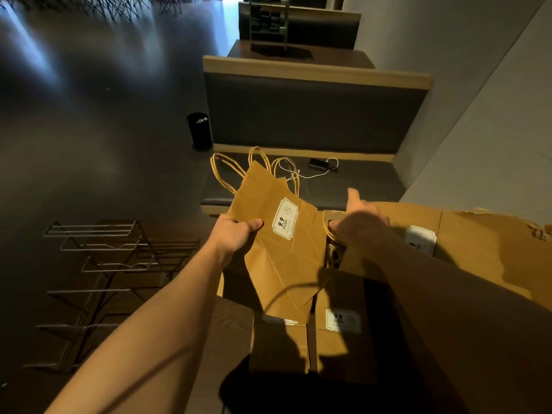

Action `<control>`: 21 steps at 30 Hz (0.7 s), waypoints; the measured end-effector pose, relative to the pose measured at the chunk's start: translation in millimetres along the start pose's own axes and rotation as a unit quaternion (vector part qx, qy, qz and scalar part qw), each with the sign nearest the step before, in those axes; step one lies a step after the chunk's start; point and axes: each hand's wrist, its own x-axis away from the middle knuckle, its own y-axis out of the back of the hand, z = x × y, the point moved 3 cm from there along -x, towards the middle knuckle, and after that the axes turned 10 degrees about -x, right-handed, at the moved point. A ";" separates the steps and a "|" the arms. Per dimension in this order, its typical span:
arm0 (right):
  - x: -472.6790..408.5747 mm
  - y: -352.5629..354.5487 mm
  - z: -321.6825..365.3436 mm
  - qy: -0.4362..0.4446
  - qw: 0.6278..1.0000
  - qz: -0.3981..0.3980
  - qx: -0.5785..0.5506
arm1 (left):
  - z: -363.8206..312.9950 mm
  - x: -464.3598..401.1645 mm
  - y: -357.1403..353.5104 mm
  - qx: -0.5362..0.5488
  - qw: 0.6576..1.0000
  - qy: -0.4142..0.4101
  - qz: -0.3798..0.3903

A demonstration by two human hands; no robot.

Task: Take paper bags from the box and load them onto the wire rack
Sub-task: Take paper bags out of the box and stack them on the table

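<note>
My left hand [237, 234] grips a flat bunch of brown paper bags [277, 249] by its left edge, thumb on the front; the twine handles point up and away, and a white "9.9" label shows on the front bag. My right hand [363, 218] reaches into the open cardboard box [478, 249], its fingers curled round the twine handles of another bag [331, 231] that stands in there. More labelled bags [343, 321] lie stacked lower in the box. The wire rack [98, 264] stands on the floor to the left, and I see no bags on it.
A padded bench seat [358, 180] lies just beyond the box, with a small dark device and white cable [319, 167] on it. A black bin [199, 130] stands on the floor beside the bench. A wall runs along the right.
</note>
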 end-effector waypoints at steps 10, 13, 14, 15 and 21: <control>27.3 -10.4 -93.3 0.026 0.933 0.165 0.320 | 10.8 -7.5 -75.1 -0.001 0.998 0.046 0.031; 32.6 5.0 -97.3 0.051 0.911 0.089 0.399 | 7.6 -10.1 -83.8 -0.008 0.999 0.048 0.025; 32.4 11.2 -95.4 0.061 0.914 0.058 0.398 | 7.2 -10.2 -84.5 -0.007 0.998 0.051 0.025; 30.8 17.2 -91.7 0.077 0.916 0.034 0.392 | 7.2 -10.6 -84.4 -0.005 0.998 0.056 0.022; 23.8 52.1 -45.9 0.100 0.978 -0.060 0.172 | 14.8 -11.6 -79.5 0.036 0.997 0.071 -0.018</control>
